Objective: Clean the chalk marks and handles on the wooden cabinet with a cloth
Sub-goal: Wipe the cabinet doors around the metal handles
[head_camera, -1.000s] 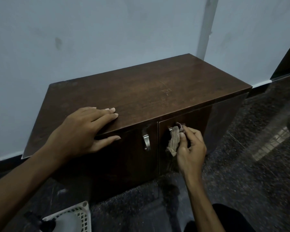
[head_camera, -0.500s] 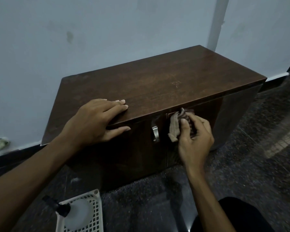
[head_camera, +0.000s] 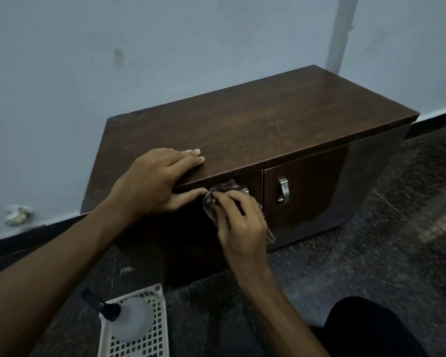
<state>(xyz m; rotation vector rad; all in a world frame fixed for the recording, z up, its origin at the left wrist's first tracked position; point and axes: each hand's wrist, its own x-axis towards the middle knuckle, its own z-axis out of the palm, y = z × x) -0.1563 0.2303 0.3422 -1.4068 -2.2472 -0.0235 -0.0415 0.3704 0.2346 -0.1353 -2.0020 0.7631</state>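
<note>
Dark wood-grain cabinet [head_camera: 255, 130] that shone softly on top and glossier on its doors, right handle [head_camera: 283, 189] of brushed metal, crumpled woven cloth [head_camera: 224, 188], near-left basket [head_camera: 156, 338] of white plastic lattice, polished speckled stone floor [head_camera: 371, 258], matt painted wall [head_camera: 113, 73].

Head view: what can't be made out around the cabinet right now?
Left door handle: head view, mostly covered by the cloth and right hand.
Basket: cut off by the bottom edge.
Bottle in it: blurred, details unclear.
Object by the wall: motion blur, unidentifiable.
Marks on the cabinet top: too faint and small to read.
</note>
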